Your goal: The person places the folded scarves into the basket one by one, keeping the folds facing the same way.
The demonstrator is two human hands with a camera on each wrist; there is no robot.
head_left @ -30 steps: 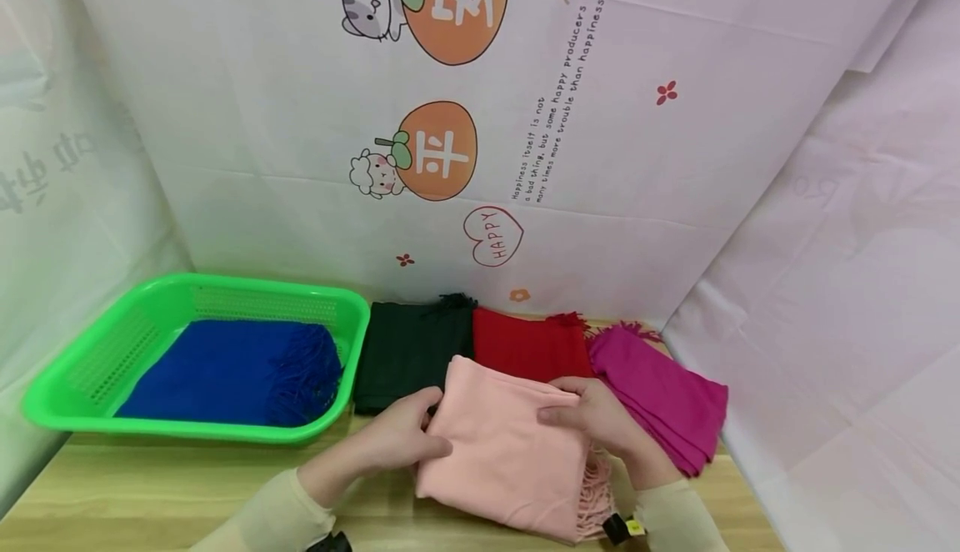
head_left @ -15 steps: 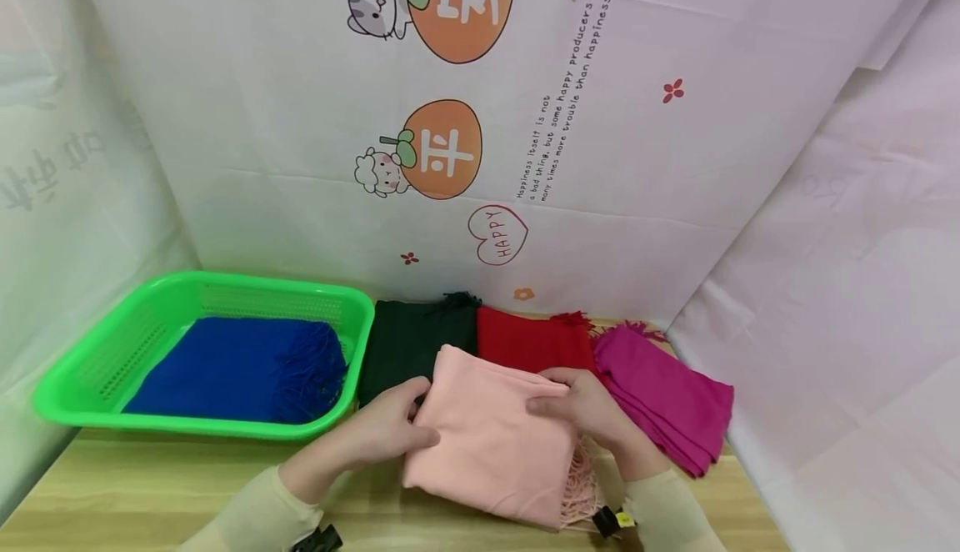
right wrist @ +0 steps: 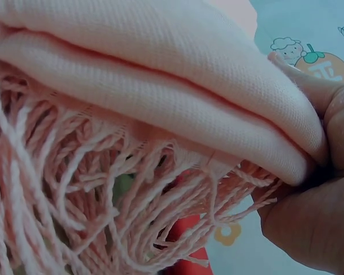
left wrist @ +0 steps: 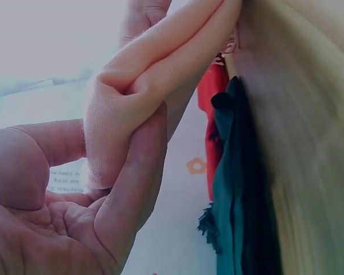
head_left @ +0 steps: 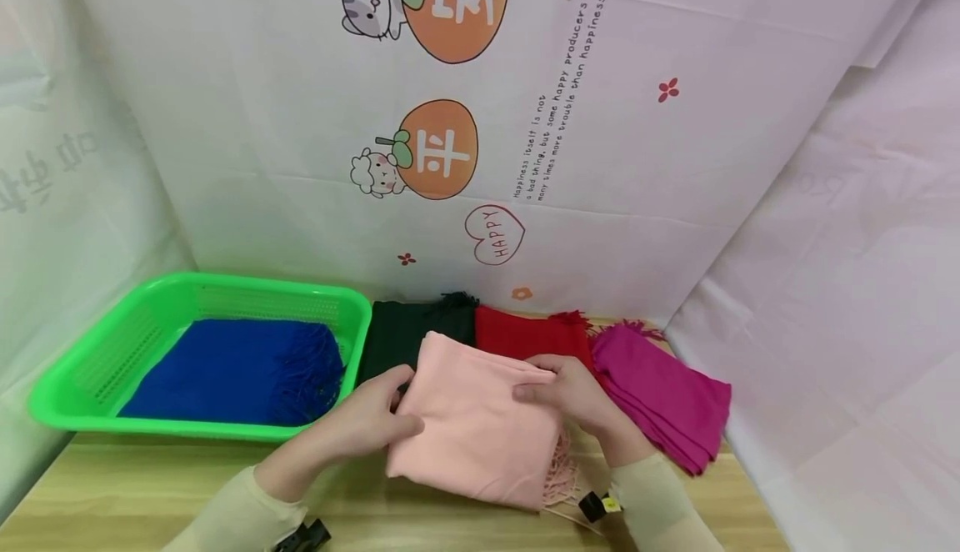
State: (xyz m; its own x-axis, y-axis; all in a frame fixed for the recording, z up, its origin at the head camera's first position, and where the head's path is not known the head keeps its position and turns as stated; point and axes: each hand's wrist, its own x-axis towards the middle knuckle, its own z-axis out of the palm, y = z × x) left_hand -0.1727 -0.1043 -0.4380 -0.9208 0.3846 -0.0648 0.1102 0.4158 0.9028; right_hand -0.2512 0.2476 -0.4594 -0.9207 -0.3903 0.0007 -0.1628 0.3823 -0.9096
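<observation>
The pink scarf (head_left: 468, 419), folded into a thick, squarish pad, is held up in front of the person, tilted so its far edge overlaps the view of the dark green scarf (head_left: 393, 339) and the red scarf (head_left: 525, 335) lying behind it on the tabletop (head_left: 150, 485). The left hand (head_left: 371, 414) is closed on its left edge, thumb on the upper face and fingers tucked beneath; the right hand (head_left: 570, 393) pinches the far right corner the same way, thumb on top. The pink fringe (head_left: 558, 477) hangs loose from the right side, and whether its tips brush the wood is hard to tell from these angles. To the left, the green basket (head_left: 165, 429) has the blue scarf (head_left: 217, 373) lying flat inside, while the magenta scarf (head_left: 663, 393) lies slantwise to the right of the red one. The pink cloth should be light, soft and limp, with enough nap to grip without slipping and nothing in it to break; the risk is rather that its layers slide apart or a corner droops. The left wrist view shows the doubled fold bunched in the hand, so a grip through all the layers at opposite edges, as here, looks sound. The fringe would make a poor handhold, since its twisted strands could pull or tangle.
</observation>
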